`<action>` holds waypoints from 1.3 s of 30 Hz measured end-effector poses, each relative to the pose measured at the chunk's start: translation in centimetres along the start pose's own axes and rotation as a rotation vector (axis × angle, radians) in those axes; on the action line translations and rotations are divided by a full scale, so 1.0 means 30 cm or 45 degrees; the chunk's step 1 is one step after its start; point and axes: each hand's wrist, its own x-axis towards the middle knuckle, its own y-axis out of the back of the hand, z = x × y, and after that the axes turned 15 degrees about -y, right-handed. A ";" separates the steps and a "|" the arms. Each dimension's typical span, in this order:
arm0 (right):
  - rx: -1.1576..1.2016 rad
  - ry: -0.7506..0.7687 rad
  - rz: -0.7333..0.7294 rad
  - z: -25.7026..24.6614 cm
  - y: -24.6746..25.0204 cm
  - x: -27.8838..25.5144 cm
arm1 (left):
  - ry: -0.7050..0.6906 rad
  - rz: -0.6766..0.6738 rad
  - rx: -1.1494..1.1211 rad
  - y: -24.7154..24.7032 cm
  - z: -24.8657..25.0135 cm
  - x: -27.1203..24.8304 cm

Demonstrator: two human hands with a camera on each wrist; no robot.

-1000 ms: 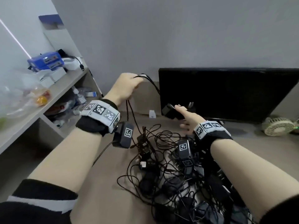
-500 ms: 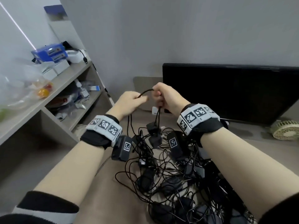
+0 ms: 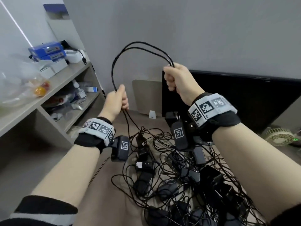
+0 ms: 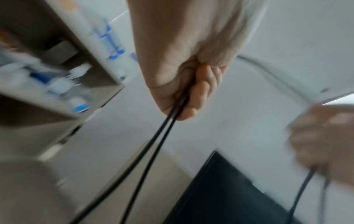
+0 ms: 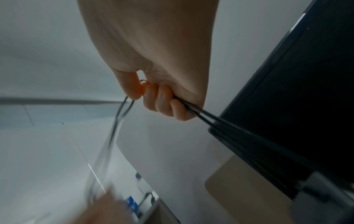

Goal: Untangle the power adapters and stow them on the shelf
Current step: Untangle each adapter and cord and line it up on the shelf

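A doubled black cable arches in the air between my two hands. My left hand grips its left end in a fist, and two strands run down from it into the pile. My right hand is raised higher and grips the other end; its strands drop behind the wrist. A black adapter hangs just below that hand. The tangled pile of black power adapters and thin cords lies on the brown table below both forearms. The grey shelf stands at the left.
The shelf top carries blue boxes, white boxes and a plastic bag; its lower bay holds bottles and packets. A black monitor stands at the back right, a small fan beside it. A small white cube sits near the wall.
Both hands have risen and pulled apart, the right one highest, drawing the cable out of the pile into a tall loop. Half a second ago they met close together above the pile.
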 end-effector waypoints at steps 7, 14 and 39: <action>-0.064 -0.091 -0.068 0.041 -0.150 -0.047 | -0.296 -0.181 -0.084 0.055 0.398 0.050; -0.290 -0.115 -0.387 -0.021 -0.357 -0.135 | -0.381 -0.180 -0.140 0.149 0.596 -0.014; -0.338 -0.140 0.218 -0.065 -0.485 -0.266 | 0.125 -0.651 0.010 0.204 0.075 -0.337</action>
